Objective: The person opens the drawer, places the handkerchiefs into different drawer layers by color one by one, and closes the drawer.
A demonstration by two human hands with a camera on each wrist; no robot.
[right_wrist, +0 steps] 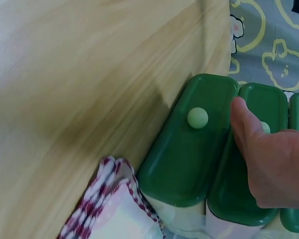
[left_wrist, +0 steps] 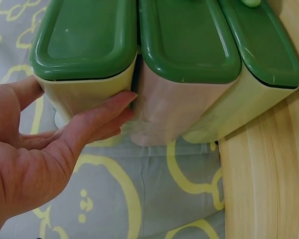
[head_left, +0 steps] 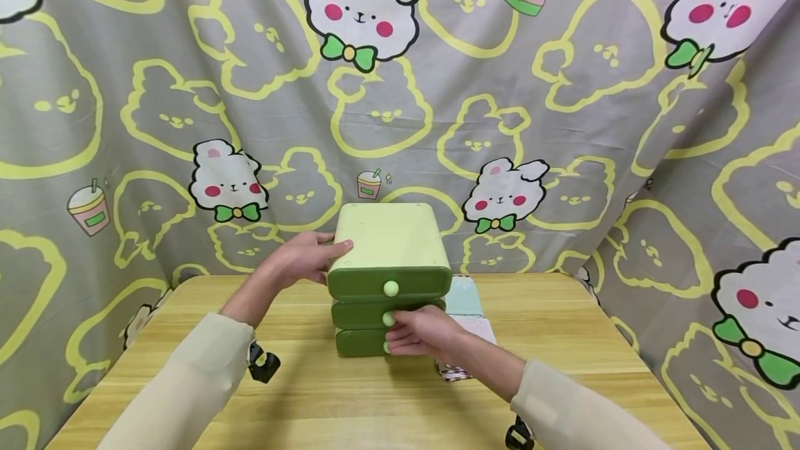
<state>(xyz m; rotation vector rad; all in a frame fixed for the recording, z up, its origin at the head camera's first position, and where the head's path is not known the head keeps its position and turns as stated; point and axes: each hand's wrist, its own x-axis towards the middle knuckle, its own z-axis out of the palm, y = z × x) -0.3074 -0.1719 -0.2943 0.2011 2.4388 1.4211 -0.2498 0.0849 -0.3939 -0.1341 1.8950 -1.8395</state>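
A small three-drawer organizer (head_left: 387,235) has a pale yellow top and dark green fronts, each with a round pale green knob. All three drawers look closed. My left hand (head_left: 306,256) holds the top unit at its left side, thumb over the upper edge; the left wrist view shows the fingers along the side wall (left_wrist: 70,97). At the front, my right hand (head_left: 428,332) pinches the middle drawer's knob (head_left: 389,319) with thumb and fingers. The bottom knob (right_wrist: 198,118) is partly covered in the head view but plain in the right wrist view.
Folded cloths (head_left: 465,304), one with a maroon-and-white edge, lie right beside the organizer. Everything stands on a wooden table (head_left: 550,339). A grey curtain (head_left: 400,123) with cartoon prints hangs close behind and along the sides.
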